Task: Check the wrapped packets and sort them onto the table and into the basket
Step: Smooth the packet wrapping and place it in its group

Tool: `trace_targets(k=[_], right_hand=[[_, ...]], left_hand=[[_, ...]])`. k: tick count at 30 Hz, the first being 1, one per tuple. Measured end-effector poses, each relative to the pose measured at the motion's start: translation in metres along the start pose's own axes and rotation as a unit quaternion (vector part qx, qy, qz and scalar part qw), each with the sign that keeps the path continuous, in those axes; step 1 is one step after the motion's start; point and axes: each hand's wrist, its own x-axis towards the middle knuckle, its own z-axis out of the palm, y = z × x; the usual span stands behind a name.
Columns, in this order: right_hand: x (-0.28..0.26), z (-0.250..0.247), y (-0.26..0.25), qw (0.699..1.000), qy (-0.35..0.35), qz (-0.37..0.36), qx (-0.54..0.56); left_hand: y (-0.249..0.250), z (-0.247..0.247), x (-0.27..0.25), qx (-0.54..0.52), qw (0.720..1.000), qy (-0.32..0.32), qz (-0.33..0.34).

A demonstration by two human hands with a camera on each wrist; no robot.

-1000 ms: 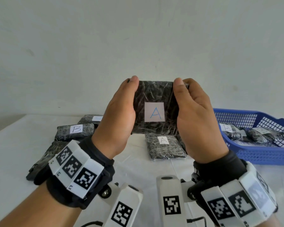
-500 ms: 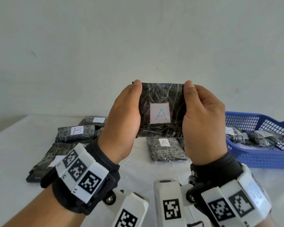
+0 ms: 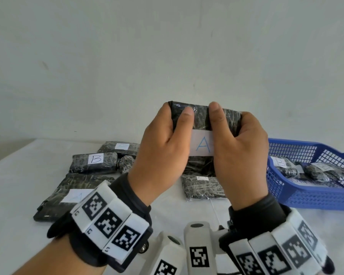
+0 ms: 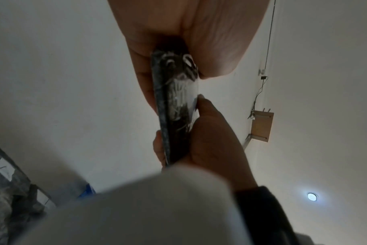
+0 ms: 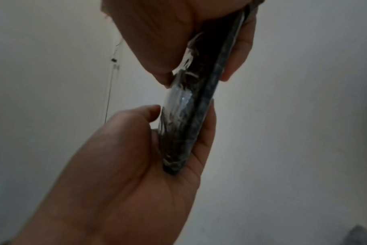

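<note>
I hold a black plastic-wrapped packet (image 3: 201, 121) with a white label marked A upright in front of the wall, above the table. My left hand (image 3: 163, 147) grips its left side and my right hand (image 3: 240, 153) grips its right side, both thumbs pressed on the front face. The wrist views show the packet (image 4: 176, 102) edge-on (image 5: 184, 119), pinched between thumbs and fingers. Another A packet (image 3: 203, 186) lies on the table below. The blue basket (image 3: 314, 197) at the right holds wrapped packets, one marked B (image 3: 284, 165).
On the white table (image 3: 12, 185) at the left lie a B packet (image 3: 93, 162), another labelled packet (image 3: 119, 147) behind it, a small bundle (image 3: 125, 163) and a large A packet (image 3: 68, 195). The wall stands close behind.
Both hands slid inward over the packet, the thumbs now on its front and partly covering the label. The packet rose slightly and shifted right.
</note>
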Motion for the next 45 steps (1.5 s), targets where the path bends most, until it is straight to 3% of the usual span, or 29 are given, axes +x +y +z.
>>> trace_targets(k=[3, 12, 18, 23, 26, 32, 35, 39, 45], right_hand=[[-0.002, -0.001, -0.003, 1.0, -0.017, 0.002, 0.011], [0.005, -0.006, 0.001, 0.996, -0.086, -0.006, 0.007], [0.004, -0.003, 0.003, 0.998, -0.051, -0.005, 0.044], [0.006, -0.002, 0.012, 0.999, -0.005, 0.015, 0.037], [0.005, -0.001, 0.013, 0.997, 0.006, 0.038, 0.069], [0.006, 0.0, 0.016, 0.997, 0.052, 0.02, 0.058], [0.004, 0.0, 0.011, 0.996, 0.054, 0.017, 0.069], [0.001, 0.001, 0.006, 0.991, 0.05, 0.012, 0.125], [-0.002, 0.001, 0.001, 0.986, 0.015, 0.011, 0.167]], left_hand=[[0.0, -0.001, 0.0, 0.028, 0.999, -0.003, 0.019], [-0.004, -0.007, 0.006, 0.014, 1.0, -0.013, -0.019], [-0.008, -0.006, 0.009, 0.027, 0.999, 0.015, -0.013], [-0.004, -0.006, 0.009, 0.009, 0.999, 0.008, -0.046], [-0.01, -0.007, 0.009, 0.027, 0.999, 0.015, -0.013], [-0.008, -0.004, 0.007, -0.051, 0.998, 0.013, -0.033], [-0.009, -0.003, 0.007, -0.036, 0.999, 0.028, -0.013], [-0.011, -0.002, 0.007, -0.039, 0.999, -0.008, -0.037], [-0.012, 0.003, 0.005, -0.06, 0.998, -0.029, -0.015]])
